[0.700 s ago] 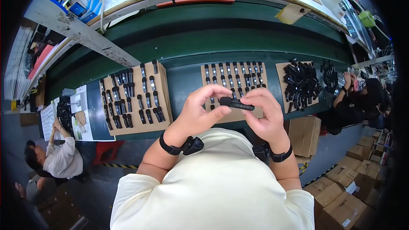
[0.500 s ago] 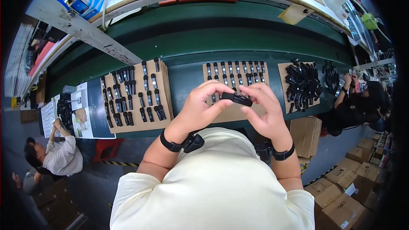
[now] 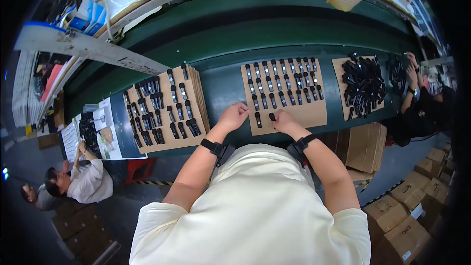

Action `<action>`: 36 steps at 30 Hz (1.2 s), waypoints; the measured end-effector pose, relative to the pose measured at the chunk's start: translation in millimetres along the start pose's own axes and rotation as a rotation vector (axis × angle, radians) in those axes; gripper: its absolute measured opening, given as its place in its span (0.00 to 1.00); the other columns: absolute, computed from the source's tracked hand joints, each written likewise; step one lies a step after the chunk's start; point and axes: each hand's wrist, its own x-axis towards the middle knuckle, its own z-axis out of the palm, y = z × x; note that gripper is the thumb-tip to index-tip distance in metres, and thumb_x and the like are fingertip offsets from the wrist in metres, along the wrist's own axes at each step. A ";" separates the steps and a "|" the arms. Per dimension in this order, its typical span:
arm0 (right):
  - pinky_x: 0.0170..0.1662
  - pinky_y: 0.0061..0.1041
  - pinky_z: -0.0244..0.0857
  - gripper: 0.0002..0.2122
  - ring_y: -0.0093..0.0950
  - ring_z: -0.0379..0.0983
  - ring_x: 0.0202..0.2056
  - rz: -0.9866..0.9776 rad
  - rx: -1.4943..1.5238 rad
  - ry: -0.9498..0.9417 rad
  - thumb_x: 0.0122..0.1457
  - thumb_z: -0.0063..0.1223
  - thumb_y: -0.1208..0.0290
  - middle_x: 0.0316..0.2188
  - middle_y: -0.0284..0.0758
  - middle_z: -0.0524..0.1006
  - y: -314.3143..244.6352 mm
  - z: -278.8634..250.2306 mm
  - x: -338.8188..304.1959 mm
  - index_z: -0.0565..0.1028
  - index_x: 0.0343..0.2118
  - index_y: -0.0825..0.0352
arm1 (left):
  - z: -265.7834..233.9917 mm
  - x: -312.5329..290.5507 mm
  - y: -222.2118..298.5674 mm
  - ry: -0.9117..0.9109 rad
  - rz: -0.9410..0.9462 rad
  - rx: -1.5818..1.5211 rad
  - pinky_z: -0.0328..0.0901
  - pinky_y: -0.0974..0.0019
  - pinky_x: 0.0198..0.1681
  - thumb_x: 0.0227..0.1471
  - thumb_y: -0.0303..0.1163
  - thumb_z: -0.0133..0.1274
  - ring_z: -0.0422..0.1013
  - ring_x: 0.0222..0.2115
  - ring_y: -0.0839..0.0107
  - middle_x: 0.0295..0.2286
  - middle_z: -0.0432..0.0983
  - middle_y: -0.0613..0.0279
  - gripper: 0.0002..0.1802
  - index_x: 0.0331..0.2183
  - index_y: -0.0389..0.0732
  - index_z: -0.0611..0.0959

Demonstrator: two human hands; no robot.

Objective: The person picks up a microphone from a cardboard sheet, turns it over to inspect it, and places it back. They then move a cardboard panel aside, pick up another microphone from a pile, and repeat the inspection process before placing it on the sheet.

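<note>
My right hand (image 3: 284, 120) is closed on a small black microphone (image 3: 273, 117) with a rounded dark head, low over the front part of a cardboard sheet (image 3: 294, 117). Just left of it lies another such microphone (image 3: 258, 119), with a pale round spot on its body. Farther back on the sheet, several more stand out in rows, such as a microphone (image 3: 273, 100) in the nearest full row. My left hand (image 3: 234, 117) has its fingers curled together by the sheet's left edge, and nothing shows in them.
Left, a stack of cardboard sheets (image 3: 200, 105) carries more microphones in rows. At right, a heap of black microphones (image 3: 363, 83) covers another sheet. A green bench (image 3: 221, 81) runs beneath. One person (image 3: 91, 179) sits at far left, another person (image 3: 424, 113) at far right. Cartons (image 3: 405, 238) stand lower right.
My hands have parted and lowered from in front of my chest. The right one has brought the microphone down to the cardboard; the left has let go of it. The whole view has shifted slightly.
</note>
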 end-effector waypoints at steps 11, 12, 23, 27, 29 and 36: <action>0.47 0.37 0.68 0.17 0.45 0.74 0.43 0.058 -0.032 0.076 0.53 0.54 0.64 0.40 0.49 0.77 -12.2 32.7 26.0 0.74 0.42 0.72 | 31.7 3.5 -65.0 -0.234 -0.136 -0.144 0.68 0.67 0.32 0.53 0.33 0.56 0.74 0.27 0.70 0.26 0.79 0.57 0.12 0.33 0.33 0.81; 0.47 0.37 0.68 0.18 0.45 0.74 0.43 0.059 -0.033 0.082 0.53 0.54 0.63 0.40 0.48 0.77 -10.6 32.7 26.2 0.74 0.42 0.71 | 32.8 4.8 -65.2 -0.231 -0.133 -0.146 0.68 0.68 0.32 0.53 0.33 0.56 0.74 0.27 0.70 0.26 0.79 0.57 0.12 0.33 0.33 0.81; 0.41 0.37 0.68 0.12 0.45 0.75 0.37 0.170 0.080 0.265 0.52 0.55 0.64 0.33 0.46 0.78 38.7 -13.3 -24.0 0.77 0.33 0.68 | 52.6 22.1 -94.2 -0.229 -0.167 -0.289 0.67 0.70 0.29 0.54 0.32 0.55 0.72 0.23 0.75 0.24 0.77 0.62 0.10 0.32 0.33 0.80; 0.43 0.39 0.68 0.11 0.47 0.74 0.38 0.165 0.154 0.409 0.53 0.51 0.66 0.33 0.49 0.78 97.0 -41.5 -74.7 0.77 0.31 0.69 | 34.1 13.0 -78.0 -0.126 -0.233 -0.358 0.67 0.73 0.29 0.56 0.31 0.52 0.72 0.24 0.76 0.24 0.77 0.63 0.09 0.32 0.35 0.79; 0.41 0.38 0.68 0.10 0.46 0.75 0.37 0.252 0.166 0.492 0.53 0.53 0.67 0.31 0.48 0.78 124.9 -49.6 -97.1 0.77 0.32 0.69 | 25.0 11.8 -64.6 -0.097 -0.212 -0.368 0.67 0.72 0.29 0.56 0.31 0.52 0.72 0.24 0.76 0.24 0.77 0.63 0.09 0.31 0.34 0.79; 0.39 0.37 0.69 0.10 0.45 0.75 0.34 0.429 0.253 0.782 0.52 0.56 0.67 0.28 0.46 0.78 220.7 -91.7 -109.0 0.76 0.31 0.70 | 16.9 19.1 22.8 0.050 -0.199 -0.560 0.67 0.73 0.34 0.58 0.30 0.49 0.72 0.28 0.76 0.28 0.77 0.62 0.08 0.35 0.35 0.78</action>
